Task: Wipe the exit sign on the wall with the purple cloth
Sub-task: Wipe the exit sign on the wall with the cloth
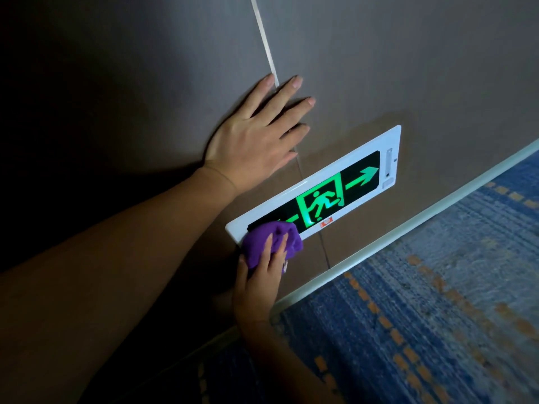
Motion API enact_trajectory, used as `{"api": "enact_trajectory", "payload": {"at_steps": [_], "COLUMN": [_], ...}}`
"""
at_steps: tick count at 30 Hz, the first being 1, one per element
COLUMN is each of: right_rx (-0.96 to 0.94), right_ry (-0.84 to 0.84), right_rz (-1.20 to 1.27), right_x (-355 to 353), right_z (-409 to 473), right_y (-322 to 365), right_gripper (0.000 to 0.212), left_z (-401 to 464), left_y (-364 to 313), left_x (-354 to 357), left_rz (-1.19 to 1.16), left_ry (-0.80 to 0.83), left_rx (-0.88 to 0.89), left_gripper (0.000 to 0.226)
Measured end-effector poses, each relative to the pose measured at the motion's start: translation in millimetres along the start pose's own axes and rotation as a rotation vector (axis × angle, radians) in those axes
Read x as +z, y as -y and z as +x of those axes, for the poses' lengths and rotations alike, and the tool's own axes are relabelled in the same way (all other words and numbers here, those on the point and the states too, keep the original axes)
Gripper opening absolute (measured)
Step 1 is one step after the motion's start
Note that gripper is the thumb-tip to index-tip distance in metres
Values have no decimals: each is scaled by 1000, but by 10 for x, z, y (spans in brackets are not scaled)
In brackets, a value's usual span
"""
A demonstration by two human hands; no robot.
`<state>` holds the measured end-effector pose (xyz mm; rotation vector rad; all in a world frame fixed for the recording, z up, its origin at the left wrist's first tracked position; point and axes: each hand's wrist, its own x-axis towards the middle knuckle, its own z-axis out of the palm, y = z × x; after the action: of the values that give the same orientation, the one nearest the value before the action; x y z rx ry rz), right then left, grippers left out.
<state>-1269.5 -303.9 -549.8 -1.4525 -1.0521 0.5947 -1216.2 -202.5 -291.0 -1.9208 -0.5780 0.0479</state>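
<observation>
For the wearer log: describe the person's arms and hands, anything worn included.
Both forearms are bare as far as the frame shows; no sleeves appear. The left hand and right hand wear no gloves, and no rings, watch or bracelet show. The fingernails are short and unpainted.

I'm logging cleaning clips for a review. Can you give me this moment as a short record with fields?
setting: wall above a blue patterned carpet
target: lit exit sign, green running figure and arrow
tool: purple cloth, bunched
left hand: flat on the wall above the sign, fingers spread, holding nothing
right hand: pressing the cloth on the sign's near end
covered part: near end of the sign, under the cloth
uncovered part: figure and far arrow
</observation>
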Motion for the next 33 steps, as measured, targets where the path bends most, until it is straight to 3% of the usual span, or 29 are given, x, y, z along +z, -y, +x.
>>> {"api": "enact_trajectory", "payload": {"at_steps": [6, 13, 18, 24, 29, 33], "right_rx": [-222, -100, 68, -30, -218, -299], "right_ry": [39, -286, -385, -368, -169, 39], "right_rz": [-107, 50, 126, 118, -17, -193], "right_x": [-493, -1300, -1653, -1247, -738, -514], "right_z": [478, 1946, 2558, 1925, 1014, 433], "right_y": [-329, -101, 95, 268, 263, 334], "right_gripper": [76, 67, 70, 65, 64, 71], "left_z": [-29, -8, -3, -1, 20, 3], "left_y": [-1, -12, -6, -23, -25, 72], "left_x": [63, 88, 119, 73, -31, -181], "left_rz": [-35, -59, -58, -67, -92, -281], "left_ry": [-62, -78, -105, -89, -8, 57], "left_rx": [-35, -28, -37, -87, -109, -68], "left_gripper": [45, 43, 40, 45, 46, 40]}}
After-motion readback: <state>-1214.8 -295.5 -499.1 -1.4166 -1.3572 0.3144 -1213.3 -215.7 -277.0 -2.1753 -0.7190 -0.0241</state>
